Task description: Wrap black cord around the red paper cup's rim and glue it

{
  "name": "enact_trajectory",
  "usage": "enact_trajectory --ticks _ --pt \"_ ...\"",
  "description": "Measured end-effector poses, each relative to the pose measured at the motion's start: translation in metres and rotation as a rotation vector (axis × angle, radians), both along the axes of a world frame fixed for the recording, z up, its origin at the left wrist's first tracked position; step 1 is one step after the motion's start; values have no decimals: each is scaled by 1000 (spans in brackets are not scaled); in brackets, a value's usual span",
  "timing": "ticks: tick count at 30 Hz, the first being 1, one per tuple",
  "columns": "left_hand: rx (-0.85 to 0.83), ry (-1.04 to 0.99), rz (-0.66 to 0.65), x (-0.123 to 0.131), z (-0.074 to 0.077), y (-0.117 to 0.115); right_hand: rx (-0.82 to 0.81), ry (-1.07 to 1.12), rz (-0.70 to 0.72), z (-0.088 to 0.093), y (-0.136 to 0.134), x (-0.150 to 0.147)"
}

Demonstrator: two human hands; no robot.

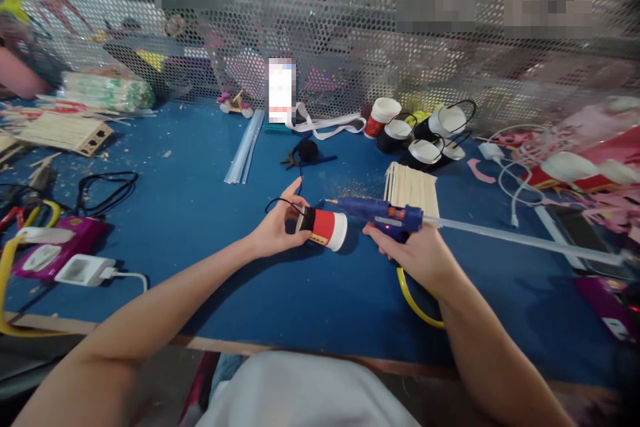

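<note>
My left hand [283,225] is closed around the dark-banded end of a paper cup [324,227], which lies on its side. The cup is red with a white rim end and a black band, and a thin black cord [280,203] loops from it. My right hand [417,250] grips a blue glue gun [380,215] by its handle. Its nozzle points left, close to the cup and above it, apart from it. A long clear glue stick [515,238] sticks out of the gun's back, and a yellow cable [413,300] hangs below.
Several cups with black cord handles [425,150] stand at the back right, beside a bundle of wooden sticks [411,190]. Spare glue sticks [245,150], pliers [290,159] and a phone [281,90] lie along the back. Purple power strips [63,247] sit left and right. A perforated metal screen [325,33] rises behind.
</note>
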State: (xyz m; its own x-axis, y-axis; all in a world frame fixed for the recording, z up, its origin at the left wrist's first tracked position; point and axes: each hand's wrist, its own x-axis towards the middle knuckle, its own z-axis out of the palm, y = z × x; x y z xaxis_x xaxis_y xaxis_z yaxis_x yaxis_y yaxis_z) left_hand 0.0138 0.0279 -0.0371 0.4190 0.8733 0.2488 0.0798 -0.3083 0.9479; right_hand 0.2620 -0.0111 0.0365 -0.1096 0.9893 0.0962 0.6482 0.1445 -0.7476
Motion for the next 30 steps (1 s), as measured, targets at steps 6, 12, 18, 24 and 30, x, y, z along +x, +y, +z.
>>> enact_trajectory --ticks 6,12,18,24,30 --pt "14 -33 10 2 -3 -2 76 -73 61 -3 -8 -5" --pt "106 33 16 3 2 -4 71 -71 39 -4 -12 -9" --pt "135 78 22 1 3 -5 96 -192 69 -5 -17 -6" --pt "114 67 9 -1 2 -3 179 -289 82 -3 -22 -9" --pt "68 56 23 -1 2 -2 233 -330 131 -4 -25 -9"
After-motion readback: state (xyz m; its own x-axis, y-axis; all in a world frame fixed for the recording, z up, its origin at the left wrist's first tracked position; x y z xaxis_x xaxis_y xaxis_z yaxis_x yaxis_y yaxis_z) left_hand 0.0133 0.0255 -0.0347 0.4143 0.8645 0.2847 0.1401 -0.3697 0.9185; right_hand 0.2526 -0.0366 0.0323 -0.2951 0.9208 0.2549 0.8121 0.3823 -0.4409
